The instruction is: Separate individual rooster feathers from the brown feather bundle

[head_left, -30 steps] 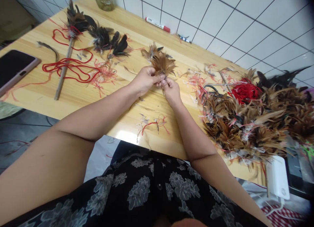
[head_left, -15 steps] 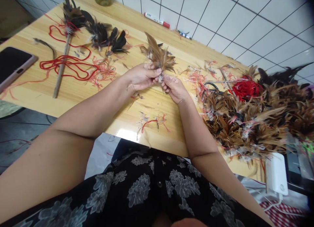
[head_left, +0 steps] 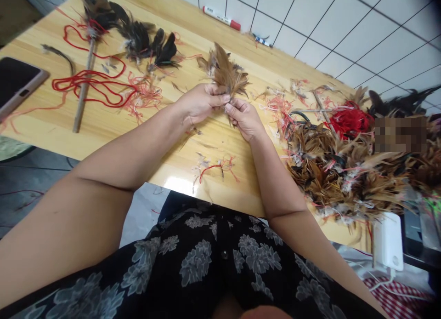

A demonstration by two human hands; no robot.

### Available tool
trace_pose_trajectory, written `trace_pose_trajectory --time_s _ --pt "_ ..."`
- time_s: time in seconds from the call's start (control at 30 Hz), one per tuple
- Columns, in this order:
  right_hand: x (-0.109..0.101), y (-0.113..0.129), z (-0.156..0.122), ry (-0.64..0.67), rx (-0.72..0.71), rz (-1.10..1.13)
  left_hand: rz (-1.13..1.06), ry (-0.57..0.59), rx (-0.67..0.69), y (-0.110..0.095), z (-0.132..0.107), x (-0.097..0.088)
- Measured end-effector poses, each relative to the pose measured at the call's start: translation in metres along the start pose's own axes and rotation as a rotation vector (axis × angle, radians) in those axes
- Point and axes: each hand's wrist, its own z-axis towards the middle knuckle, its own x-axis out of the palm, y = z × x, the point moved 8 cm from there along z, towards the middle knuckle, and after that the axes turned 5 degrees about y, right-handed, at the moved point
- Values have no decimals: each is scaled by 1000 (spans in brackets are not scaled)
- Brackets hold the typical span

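Brown feathers [head_left: 227,75] are held above the middle of the tabletop [head_left: 179,29]. The left hand [head_left: 201,104] pinches their base between closed thumb and fingers; the right hand's [head_left: 246,119] closed fingers seem to grip the half-hidden quill ends. Their long axis runs away from the person, tips fanning toward the wall [head_left: 310,20], leaning slightly left.

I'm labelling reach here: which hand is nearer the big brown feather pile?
Right: the right hand is left of the feather pile, apart from it; the left hand is farther left.
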Motion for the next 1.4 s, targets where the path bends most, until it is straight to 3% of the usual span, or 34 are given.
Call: trace_pose_trajectory --time_s 0.5,0.67,0.8,1.0,1.1,1.27,1.4 --pt "-9 -18 7 -85 -18 -58 -19 -3 -17 -5 -7 12" --pt "-11 -21 6 -113 27 -27 -22 -21 -7 -4 -3 5" --pt "-9 -15 1 -180 58 -20 67 -9 44 -3 0 4" --pt "-7 -5 -8 -293 87 -155 322 -124 88 -9 -2 2" --pt "-10 -3 -10 -321 94 -17 376 -197 121 -16 2 -12" --pt "-34 0 -14 -495 108 363 558 -385 183 -30 10 -53" --pt "-44 -1 -11 -539 70 433 770 -412 224 -38 9 -66"
